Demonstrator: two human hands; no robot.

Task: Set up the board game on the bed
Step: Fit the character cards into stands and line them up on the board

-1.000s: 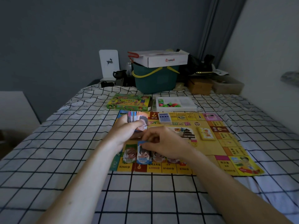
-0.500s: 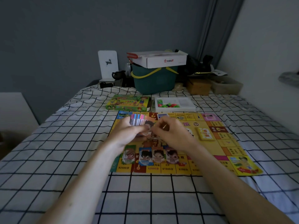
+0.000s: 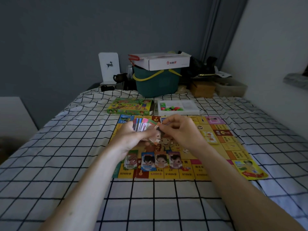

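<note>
We've got the left hand (image 3: 131, 139) gripping a fanned deck of cards (image 3: 141, 126) above the middle of the game board (image 3: 223, 144), and the right hand (image 3: 181, 130) pinching the top card (image 3: 157, 130) at its edge, ready to peel it off. Four character cards (image 3: 154, 160) already sit in a row on the board's near edge. Here's our worry: that fan looks loose, so a hard tug could spill the lot across the board. The board lies on a soft bed (image 3: 66, 147), and any lean on it might slide those laid cards. The tray of pieces (image 3: 178, 107) waits just beyond the board's far edge.
</note>
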